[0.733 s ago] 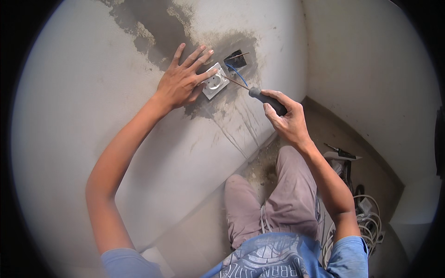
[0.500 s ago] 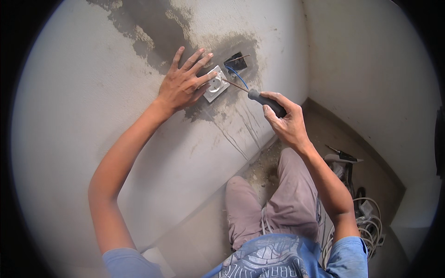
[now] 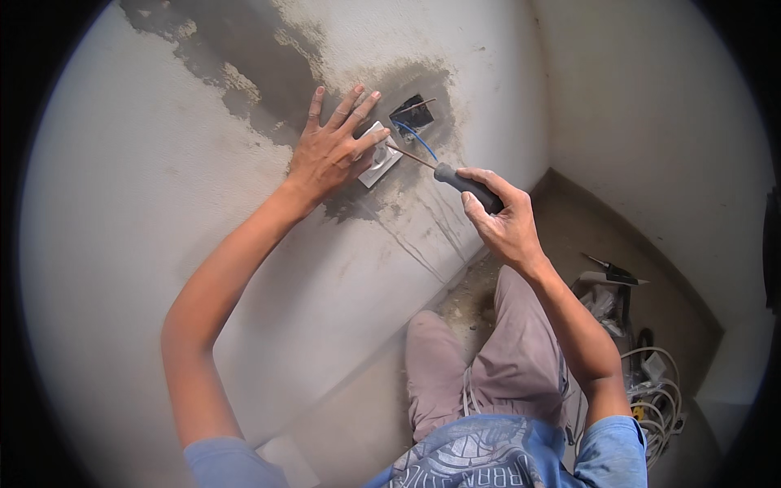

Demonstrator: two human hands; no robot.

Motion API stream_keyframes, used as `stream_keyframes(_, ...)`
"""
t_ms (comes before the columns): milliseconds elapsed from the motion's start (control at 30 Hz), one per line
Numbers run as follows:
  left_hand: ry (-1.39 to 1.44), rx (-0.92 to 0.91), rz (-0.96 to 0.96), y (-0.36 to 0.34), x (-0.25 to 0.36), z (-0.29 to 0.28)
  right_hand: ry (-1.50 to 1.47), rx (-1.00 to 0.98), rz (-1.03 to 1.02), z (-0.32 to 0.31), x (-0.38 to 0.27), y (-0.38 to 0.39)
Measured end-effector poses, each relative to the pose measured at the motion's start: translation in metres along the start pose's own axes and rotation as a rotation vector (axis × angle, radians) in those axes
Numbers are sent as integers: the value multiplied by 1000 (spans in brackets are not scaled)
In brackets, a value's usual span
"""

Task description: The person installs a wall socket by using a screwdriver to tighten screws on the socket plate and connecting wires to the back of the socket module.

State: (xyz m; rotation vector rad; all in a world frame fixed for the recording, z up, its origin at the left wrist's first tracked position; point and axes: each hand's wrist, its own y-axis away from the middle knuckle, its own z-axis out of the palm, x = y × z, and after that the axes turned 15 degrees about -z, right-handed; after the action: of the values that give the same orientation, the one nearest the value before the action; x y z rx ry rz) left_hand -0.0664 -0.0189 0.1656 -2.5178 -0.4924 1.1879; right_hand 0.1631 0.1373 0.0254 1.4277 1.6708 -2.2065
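Observation:
My left hand (image 3: 329,154) holds a white square socket (image 3: 379,167) against the patched wall, index finger and thumb at it, other fingers spread over the grey plaster; the thumb is partly hidden. My right hand (image 3: 508,224) grips the dark handle of a screwdriver (image 3: 464,183), whose shaft reaches the socket's face near my left index finger. Whether the tip sits in a screw is too small to tell. Just above and right of the socket is a square recessed box (image 3: 411,114) with a blue wire (image 3: 423,142) and a thin brownish wire crossing it.
A wall (image 3: 643,114) meets the socket's wall at a corner on the right. On the floor (image 3: 675,309) at the right lie a dark pointed tool (image 3: 618,272), plastic bags (image 3: 600,301) and coiled white cable (image 3: 667,390). My bent knees are below the socket, near the wall's base.
Both hands, the socket and the screwdriver sit slightly lower in the picture. The wall patch has shifted left as the view moved. The socket's face is more covered; the grips look the same.

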Motion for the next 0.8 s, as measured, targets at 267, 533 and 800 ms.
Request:
stream_keyframes(267,41,-2,-17,0,2,2,-13,33,10,1,4,7)
stream_keyframes(533,72,-1,-44,1,6,4,-85,37,164,-5,5,0)
stream_keyframes(800,41,99,-116,19,18,20,241,7,-299,-19,-18,-34)
